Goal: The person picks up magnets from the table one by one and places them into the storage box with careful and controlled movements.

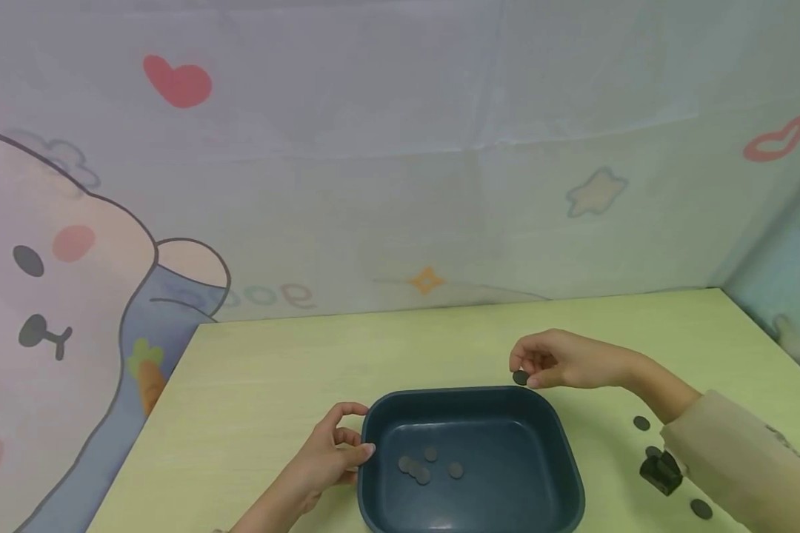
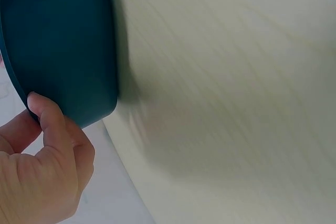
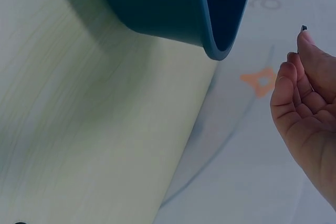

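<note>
A dark blue rectangular basin (image 1: 473, 403) with rounded corners stands at the front of the table. My left hand (image 1: 328, 453) holds its left rim, thumb on one side of the wall and fingers on the other; the left wrist view shows the fingers (image 2: 50, 114) bent at the basin's edge. Just beyond the far right corner of the basin, my right hand (image 1: 570, 360) pinches a small dark round disc (image 1: 520, 377) between thumb and fingertips. In the right wrist view that disc (image 3: 304, 28) appears edge-on. Several grey discs (image 1: 456, 470) lie on the basin floor, some overlapping.
More dark discs lie on the table to the right, one disc (image 1: 641, 423) beyond the sleeve and another disc (image 1: 701, 508) nearer. A black block-like piece (image 1: 660, 474) sits at the right sleeve's edge. A patterned cloth (image 1: 387, 185) hangs behind the pale yellow-green table (image 1: 273, 370).
</note>
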`<state>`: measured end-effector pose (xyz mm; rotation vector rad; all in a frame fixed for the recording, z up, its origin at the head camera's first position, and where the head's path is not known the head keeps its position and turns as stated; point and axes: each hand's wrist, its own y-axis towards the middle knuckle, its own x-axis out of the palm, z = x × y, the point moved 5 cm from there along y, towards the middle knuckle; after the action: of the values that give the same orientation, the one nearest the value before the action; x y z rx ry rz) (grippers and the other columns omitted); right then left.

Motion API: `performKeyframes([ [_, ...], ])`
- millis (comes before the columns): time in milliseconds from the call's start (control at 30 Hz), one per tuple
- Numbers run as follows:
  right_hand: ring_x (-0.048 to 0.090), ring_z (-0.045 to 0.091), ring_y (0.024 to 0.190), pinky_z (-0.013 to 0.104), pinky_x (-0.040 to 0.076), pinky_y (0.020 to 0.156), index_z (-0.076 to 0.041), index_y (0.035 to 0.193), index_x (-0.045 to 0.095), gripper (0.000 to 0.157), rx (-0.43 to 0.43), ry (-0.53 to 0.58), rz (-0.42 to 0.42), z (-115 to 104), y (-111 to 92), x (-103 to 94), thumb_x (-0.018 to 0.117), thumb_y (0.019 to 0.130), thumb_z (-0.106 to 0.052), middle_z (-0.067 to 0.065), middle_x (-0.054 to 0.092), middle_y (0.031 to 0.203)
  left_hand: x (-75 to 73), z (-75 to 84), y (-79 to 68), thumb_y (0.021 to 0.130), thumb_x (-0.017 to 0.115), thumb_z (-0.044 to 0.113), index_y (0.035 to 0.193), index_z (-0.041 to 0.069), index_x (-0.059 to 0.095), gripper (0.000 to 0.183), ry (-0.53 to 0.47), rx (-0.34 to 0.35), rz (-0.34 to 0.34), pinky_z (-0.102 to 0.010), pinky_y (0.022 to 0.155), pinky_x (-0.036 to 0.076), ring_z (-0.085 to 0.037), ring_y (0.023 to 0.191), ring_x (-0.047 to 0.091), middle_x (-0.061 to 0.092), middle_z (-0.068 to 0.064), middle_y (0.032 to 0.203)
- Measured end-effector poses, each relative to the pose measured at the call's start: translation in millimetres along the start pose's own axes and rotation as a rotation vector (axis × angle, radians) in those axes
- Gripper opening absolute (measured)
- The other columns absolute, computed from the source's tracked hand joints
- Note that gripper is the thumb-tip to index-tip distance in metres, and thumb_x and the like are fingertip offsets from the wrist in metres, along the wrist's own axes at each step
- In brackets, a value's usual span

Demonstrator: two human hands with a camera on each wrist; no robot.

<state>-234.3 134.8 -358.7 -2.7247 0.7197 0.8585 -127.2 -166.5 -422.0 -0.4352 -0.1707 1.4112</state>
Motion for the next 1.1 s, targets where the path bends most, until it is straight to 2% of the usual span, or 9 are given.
performKeyframes([
  [400, 0.05, 0.013, 0.071, 0.027, 0.046, 0.066, -0.007, 0.102, 0.058, 0.014, 0.024, 0.013, -0.029, -10.2, 19.4, 8.6, 0.062, 0.089, -0.005, 0.002, 0.051, 0.08, -0.6, 1.8, 0.7, 0.086, 0.063, 0.001, 0.13, 0.01, 0.038, 0.051, 0.009, 0.001, 0.001, -0.027, 0.055, 0.048, -0.016, 0.066, 0.055, 0.048, -0.006, 0.082],
  [833, 0.047, 0.012, 0.074, 0.026, 0.045, 0.066, -0.009, 0.102, 0.059, 0.016, -0.007, -0.008, -0.05, -22.5, 39.9, 20.7, 0.062, 0.088, -0.002, -0.001, 0.049, 0.08, -2.7, -1.7, 2.4, 0.086, 0.063, 0.001, 0.131, 0.01, 0.038, 0.052, 0.007, -0.007, 0.014, -0.027, 0.055, 0.048, -0.015, 0.064, 0.054, 0.048, -0.006, 0.082],
  [1100, 0.047, 0.012, 0.074, 0.025, 0.044, 0.066, -0.006, 0.102, 0.059, 0.016, -0.018, 0.039, -0.059, -22.3, 44.8, 28.9, 0.062, 0.087, 0.0, -0.001, 0.049, 0.081, -2.3, -2.9, 0.5, 0.086, 0.063, 0.0, 0.131, 0.009, 0.037, 0.052, -0.002, -0.005, 0.009, -0.026, 0.055, 0.048, -0.016, 0.064, 0.054, 0.048, -0.006, 0.082],
])
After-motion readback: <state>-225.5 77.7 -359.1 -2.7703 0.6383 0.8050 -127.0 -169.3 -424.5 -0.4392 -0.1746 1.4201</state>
